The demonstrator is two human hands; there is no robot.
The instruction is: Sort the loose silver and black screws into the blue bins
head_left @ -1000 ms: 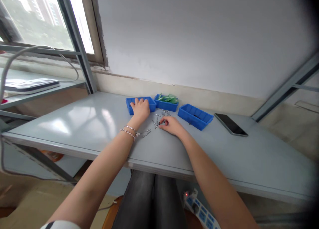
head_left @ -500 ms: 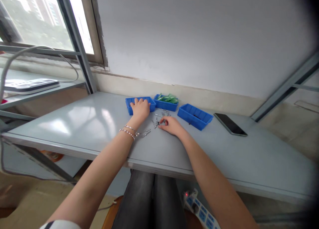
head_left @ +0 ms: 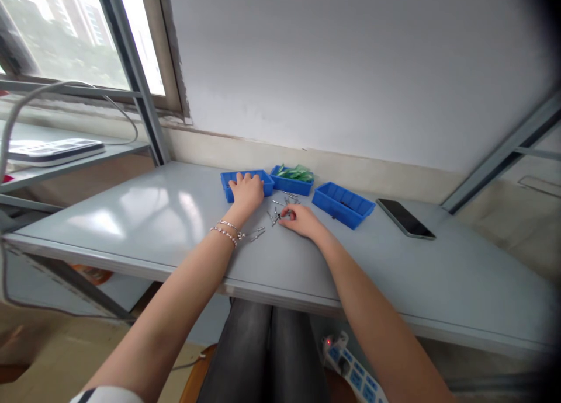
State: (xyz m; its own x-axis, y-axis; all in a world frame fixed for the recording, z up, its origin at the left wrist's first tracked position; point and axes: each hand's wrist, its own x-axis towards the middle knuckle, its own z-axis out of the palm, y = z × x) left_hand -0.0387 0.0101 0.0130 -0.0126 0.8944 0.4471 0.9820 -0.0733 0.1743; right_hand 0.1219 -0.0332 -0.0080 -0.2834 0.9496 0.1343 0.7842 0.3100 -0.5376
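My left hand (head_left: 248,191) rests over the left blue bin (head_left: 227,187), fingers apart and bent down inside it; the fingertips are hidden. My right hand (head_left: 301,220) is low over the tabletop, its thumb and index finger curled close together at a small dark piece (head_left: 279,216). What the pinch holds is too small to make out. Thin silvery metal pins or screws (head_left: 272,219) lie scattered around these fingertips. A few more long metal pins (head_left: 258,235) lie beside my left wrist.
Behind stands a blue bin (head_left: 291,188) with green plastic packets (head_left: 298,173). Another blue bin (head_left: 343,206) at the right has small dark bits inside. Farther right lies a phone (head_left: 405,218). The grey table (head_left: 175,228) meets the wall; a power strip (head_left: 355,369) hangs below.
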